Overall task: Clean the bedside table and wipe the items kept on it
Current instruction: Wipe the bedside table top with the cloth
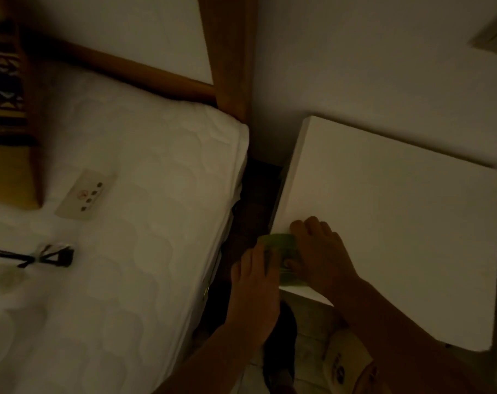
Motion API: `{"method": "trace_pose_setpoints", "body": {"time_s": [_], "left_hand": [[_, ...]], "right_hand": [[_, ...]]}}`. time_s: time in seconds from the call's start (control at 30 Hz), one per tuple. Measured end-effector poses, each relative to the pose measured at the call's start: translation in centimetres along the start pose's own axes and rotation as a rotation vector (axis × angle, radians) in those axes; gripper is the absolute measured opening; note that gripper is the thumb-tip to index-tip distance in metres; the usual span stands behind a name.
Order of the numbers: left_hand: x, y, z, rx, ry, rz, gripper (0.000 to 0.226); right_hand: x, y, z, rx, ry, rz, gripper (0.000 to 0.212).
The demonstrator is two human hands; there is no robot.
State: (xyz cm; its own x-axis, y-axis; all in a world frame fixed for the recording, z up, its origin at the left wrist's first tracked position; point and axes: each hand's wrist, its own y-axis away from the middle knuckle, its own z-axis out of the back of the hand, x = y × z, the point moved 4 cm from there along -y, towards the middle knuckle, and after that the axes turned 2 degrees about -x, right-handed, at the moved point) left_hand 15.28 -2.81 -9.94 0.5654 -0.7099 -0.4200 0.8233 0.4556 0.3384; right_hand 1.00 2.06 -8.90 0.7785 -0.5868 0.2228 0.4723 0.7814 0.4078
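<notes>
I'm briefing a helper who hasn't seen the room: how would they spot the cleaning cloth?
Find the white bedside table right of the bed. At its near corner beside the bed, the left hand and right hand hold a cloth. It is the only green thing there.

Dim light falls on a plain white wall (355, 52), a wooden bedpost (231, 52) and a quilted white mattress (142, 194).

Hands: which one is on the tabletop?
The right hand, resting on the near corner of the white bedside table. The left hand is off its edge, over the dark gap, gripping the green cloth.
</notes>
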Motion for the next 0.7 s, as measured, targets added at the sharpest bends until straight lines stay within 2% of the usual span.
{"method": "trace_pose_setpoints", "body": {"time_s": [0.13,0.23,0.33,0.4,0.5,0.57,0.63,0.7], "left_hand": [[-0.6,1.7,-2.4,0.089,0.019,0.056,0.077],[-1.2,1.5,-2.9,0.072,0.071,0.123,0.074],[-1.2,1.2,-2.5,-0.059,0.337,0.158,0.059],[-0.2,1.4,-1.8,-0.120,0.552,0.262,0.049],[1.5,2.4,-1.5,-0.117,0.784,0.432,0.049],[2.2,3.9,-1.5,-0.077,0.944,0.522,0.044],[2.5,5.9,-1.2,-0.010,1.012,0.580,0.030],[2.8,8.3,-0.5,0.041,1.062,0.591,0.032]], "right_hand": [[-0.5,1.7,-1.7,0.038,-0.055,-0.152,0.056],[0.4,3.2,-3.3,0.062,-0.132,-0.272,0.047],[1.7,4.4,-4.7,0.085,-0.280,-0.370,0.033],[2.1,4.6,-5.7,0.118,-0.366,-0.423,0.026],[3.4,4.9,-7.1,0.338,-0.548,-0.401,0.021],[4.9,5.3,-7.1,0.462,-0.746,-0.288,0.015],[6.1,6.0,-6.5,0.590,-0.917,-0.223,0.013],[7.1,6.8,-6.1,0.785,-1.019,-0.254,0.020]]}}
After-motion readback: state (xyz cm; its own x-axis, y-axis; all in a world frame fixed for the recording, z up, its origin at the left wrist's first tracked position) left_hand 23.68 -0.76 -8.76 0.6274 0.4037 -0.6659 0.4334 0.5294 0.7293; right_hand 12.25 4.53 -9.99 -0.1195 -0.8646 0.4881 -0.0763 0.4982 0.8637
